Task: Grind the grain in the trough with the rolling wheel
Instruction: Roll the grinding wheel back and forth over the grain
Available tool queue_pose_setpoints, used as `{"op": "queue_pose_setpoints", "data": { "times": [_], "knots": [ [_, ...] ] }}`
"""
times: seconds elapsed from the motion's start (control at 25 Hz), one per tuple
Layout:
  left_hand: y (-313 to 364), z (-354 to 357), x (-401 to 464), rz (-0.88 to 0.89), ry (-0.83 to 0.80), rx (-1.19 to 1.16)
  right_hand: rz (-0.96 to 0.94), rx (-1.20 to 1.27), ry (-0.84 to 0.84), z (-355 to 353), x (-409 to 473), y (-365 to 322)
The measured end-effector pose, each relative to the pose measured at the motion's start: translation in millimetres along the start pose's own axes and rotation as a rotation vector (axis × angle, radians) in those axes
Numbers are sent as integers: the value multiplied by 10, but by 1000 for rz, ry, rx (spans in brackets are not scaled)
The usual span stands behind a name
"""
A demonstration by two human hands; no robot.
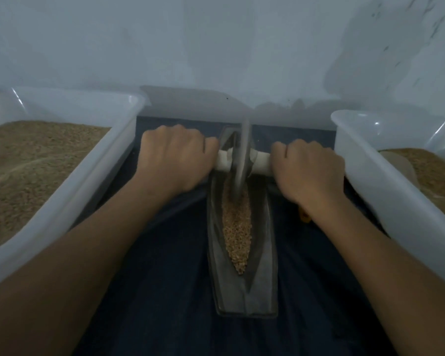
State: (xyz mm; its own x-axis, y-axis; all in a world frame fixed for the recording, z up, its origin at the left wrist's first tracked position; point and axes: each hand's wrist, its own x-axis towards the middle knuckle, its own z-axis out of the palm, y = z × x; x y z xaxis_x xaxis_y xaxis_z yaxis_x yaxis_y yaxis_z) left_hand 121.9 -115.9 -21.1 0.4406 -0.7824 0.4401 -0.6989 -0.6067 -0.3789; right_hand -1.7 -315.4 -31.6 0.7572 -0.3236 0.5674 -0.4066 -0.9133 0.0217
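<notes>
Between the two plastic tubs, on a dark blue cloth (165, 291), lies the grey metal trough (244, 291) with grain (237, 232) filling its groove. We grip the white handle (261, 163) with our left hand (174, 156) and right hand (307, 170), one on each side of the rolling wheel (240, 160). It stands upright at the far end, its rim in the grain, while the left tub (70, 191) and right tub (385, 191) hold brown meal.

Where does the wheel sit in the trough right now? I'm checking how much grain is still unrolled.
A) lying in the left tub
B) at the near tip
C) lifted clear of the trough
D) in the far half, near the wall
D: the wheel stands in the trough's far half, with grain stretching toward the near tip.
</notes>
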Motion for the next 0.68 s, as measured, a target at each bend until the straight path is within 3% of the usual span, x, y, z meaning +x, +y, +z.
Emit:
{"op": "queue_pose_setpoints", "data": {
  "times": [0.08, 0.2, 0.4, 0.48, 0.6, 0.68],
  "knots": [
    [53, -27, -285, 18, 45, -50, -29, -13, 72, -170, -250, -61],
    [100, -94, -550, -95, 122, -286, 5, -4, 84, -290, -406, -126],
    [60, 30, -197, -31, -20, 2, 34, -41, -9, -85, -34, -48],
    [-49, 89, 56, -60, -103, -9, -46, -65, -34, 26, 238, -24],
    [-126, 194, 369, -193, -196, -108, 123, 48, -175, 114, 540, 40],
    [-97, 146, 494, -337, -160, -175, 194, 81, -227, 180, 484, 66]
  ]
}}
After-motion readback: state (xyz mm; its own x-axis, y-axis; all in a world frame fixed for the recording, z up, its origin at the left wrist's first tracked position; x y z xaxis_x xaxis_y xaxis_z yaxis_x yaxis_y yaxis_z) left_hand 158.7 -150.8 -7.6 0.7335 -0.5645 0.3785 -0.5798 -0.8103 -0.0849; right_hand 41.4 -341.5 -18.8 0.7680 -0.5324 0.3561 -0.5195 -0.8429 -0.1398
